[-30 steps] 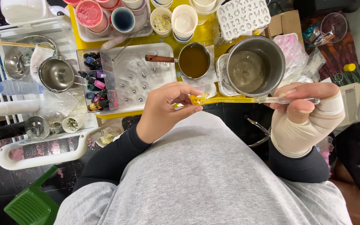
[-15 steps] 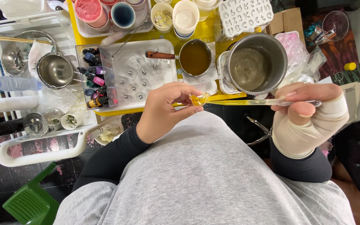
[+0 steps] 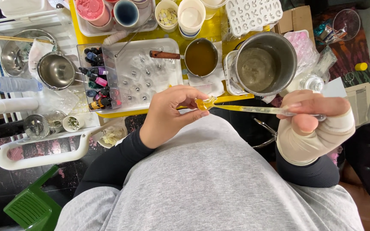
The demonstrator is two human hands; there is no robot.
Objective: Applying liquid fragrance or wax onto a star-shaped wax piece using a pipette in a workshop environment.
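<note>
My left hand (image 3: pixel 168 114) pinches a small amber, translucent piece (image 3: pixel 204 104) between thumb and fingers, just above my grey-shirted belly. My right hand (image 3: pixel 313 124), wrapped in a beige bandage, grips a thin clear stick (image 3: pixel 258 110) coated in amber liquid. The stick's tip touches the amber piece. Both hands hover at the near edge of a yellow table (image 3: pixel 213 30). Beyond them stand a small saucepan of brown liquid (image 3: pixel 200 57) and a large steel pot (image 3: pixel 263 63).
A white tray with small moulded shapes (image 3: pixel 148 75) and a rack of dye bottles (image 3: pixel 97 83) lie ahead left. Cups (image 3: pixel 191 17), a white letter mould (image 3: pixel 253 15), steel bowls (image 3: pixel 56 70) and a water bottle (image 3: pixel 11 84) surround them. A green stool (image 3: pixel 33 207) stands lower left.
The view has shifted slightly. Both hands keep their hold on the amber piece and the stick, almost unmoved.
</note>
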